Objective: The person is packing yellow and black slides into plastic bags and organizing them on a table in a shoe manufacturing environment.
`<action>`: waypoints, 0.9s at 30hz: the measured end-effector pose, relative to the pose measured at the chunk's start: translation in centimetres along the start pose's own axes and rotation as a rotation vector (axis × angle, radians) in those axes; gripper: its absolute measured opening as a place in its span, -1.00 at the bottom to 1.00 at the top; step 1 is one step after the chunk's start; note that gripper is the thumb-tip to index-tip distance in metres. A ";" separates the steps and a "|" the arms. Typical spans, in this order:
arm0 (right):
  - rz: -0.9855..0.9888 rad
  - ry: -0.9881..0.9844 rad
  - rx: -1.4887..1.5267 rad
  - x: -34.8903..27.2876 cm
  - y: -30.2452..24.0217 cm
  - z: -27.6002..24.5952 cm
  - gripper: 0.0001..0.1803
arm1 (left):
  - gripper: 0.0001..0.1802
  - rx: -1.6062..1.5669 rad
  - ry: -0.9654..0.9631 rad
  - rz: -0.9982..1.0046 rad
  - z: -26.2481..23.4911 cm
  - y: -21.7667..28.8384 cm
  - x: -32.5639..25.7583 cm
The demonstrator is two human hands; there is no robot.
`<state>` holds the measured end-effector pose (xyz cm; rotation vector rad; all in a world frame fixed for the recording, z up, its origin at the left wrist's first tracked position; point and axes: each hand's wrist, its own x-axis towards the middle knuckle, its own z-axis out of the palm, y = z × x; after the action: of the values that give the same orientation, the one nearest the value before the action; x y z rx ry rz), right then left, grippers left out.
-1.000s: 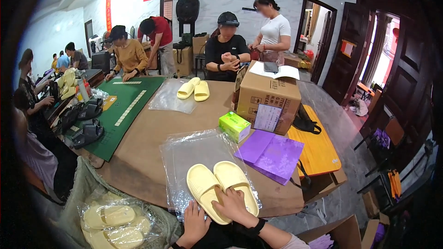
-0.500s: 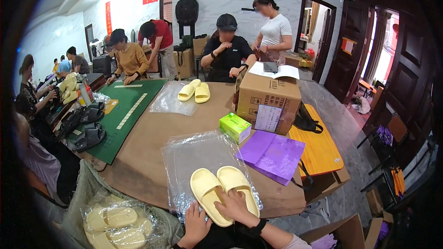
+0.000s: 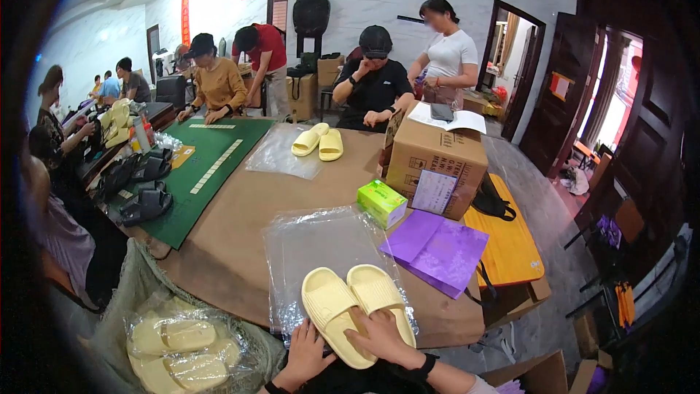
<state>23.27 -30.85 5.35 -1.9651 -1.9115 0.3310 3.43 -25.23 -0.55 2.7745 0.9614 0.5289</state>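
Observation:
A pair of pale yellow slippers [image 3: 326, 298] lies side by side on clear plastic bags [image 3: 292, 248] at the near edge of the brown table. My right hand [image 3: 385, 337] is over the heel ends, its fingers closed at the inner sides where the two slippers meet; the fingertips are partly hidden. Beside the left slipper, my left hand [image 3: 305, 356] rests at the table edge with its fingers stretched out, close to the bags and holding nothing.
At the lower left, a greenish sack [image 3: 131, 277] holds bagged yellow slippers [image 3: 175, 335]. A purple bag [image 3: 437, 248], a green tissue box [image 3: 382, 204] and a large cardboard box [image 3: 430, 160] stand right of centre. Another yellow pair [image 3: 319, 142] lies farther back. People sit and stand around.
The whole view has shifted slightly, moving the scene to the right in the picture. My hands and the slippers stay nearly the same relative to each other.

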 end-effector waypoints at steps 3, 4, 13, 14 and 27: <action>0.009 -0.080 0.049 -1.2 -0.4 -1.4 -0.36 | -0.15 -0.074 -0.066 -0.022 -0.8 0.0 0.3; 0.007 -0.083 0.044 -1.5 -0.2 -1.4 -0.36 | -0.15 -0.083 -0.061 -0.031 -0.9 0.1 0.4; 0.113 -0.190 -0.003 -2.1 -0.1 -2.8 -0.32 | -0.34 -0.109 0.023 -0.023 -0.1 0.0 0.2; 0.115 -0.191 -0.006 -2.1 0.0 -2.6 -0.32 | -0.33 -0.113 0.025 -0.012 -0.1 -0.1 0.3; -0.047 0.000 0.048 -2.6 0.4 -1.3 -0.36 | -0.36 -0.037 0.011 0.031 -0.7 -0.7 0.1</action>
<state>24.02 -33.60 6.12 -1.8870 -1.9285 0.3602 2.84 -24.64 -0.03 2.7605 0.9023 0.5617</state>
